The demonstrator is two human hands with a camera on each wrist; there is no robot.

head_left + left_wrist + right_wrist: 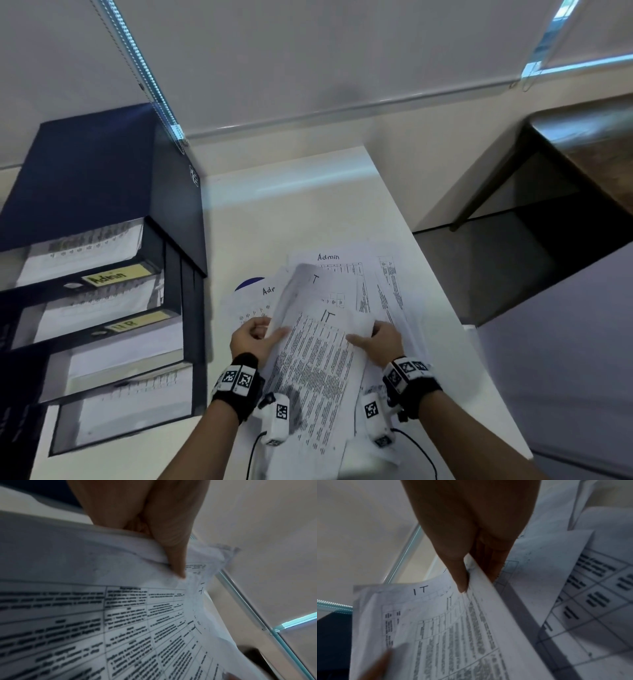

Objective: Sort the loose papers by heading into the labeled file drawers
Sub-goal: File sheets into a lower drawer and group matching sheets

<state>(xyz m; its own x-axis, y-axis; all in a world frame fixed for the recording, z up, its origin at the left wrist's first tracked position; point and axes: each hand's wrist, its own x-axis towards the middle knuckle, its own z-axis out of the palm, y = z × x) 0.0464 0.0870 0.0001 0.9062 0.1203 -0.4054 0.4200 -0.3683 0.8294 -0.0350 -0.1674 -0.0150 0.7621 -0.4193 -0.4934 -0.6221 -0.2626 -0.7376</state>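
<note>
A printed sheet headed "IT" (pixel 315 363) is lifted above the paper pile (pixel 363 284) on the white table (pixel 308 212). My left hand (pixel 255 337) pinches its left edge, thumb on top; that pinch on the IT sheet (pixel 120 615) fills the left wrist view. My right hand (pixel 376 341) pinches the right edge, and the IT sheet (pixel 436 622) shows its heading there. Another curled sheet (pixel 301 291) stands behind. Sheets headed "Admin" (pixel 329 257) lie in the pile. The dark file cabinet (pixel 102 274) stands at left with drawers open, labeled "Admin" (pixel 113 275) and "HR" (pixel 137 321).
Lower drawers (pixel 126 407) of the cabinet also stand open, holding papers. The table's right edge (pixel 445 301) drops to the floor. A dark wooden desk (pixel 582 164) sits at the far right. A blue object (pixel 251 282) peeks from under the pile.
</note>
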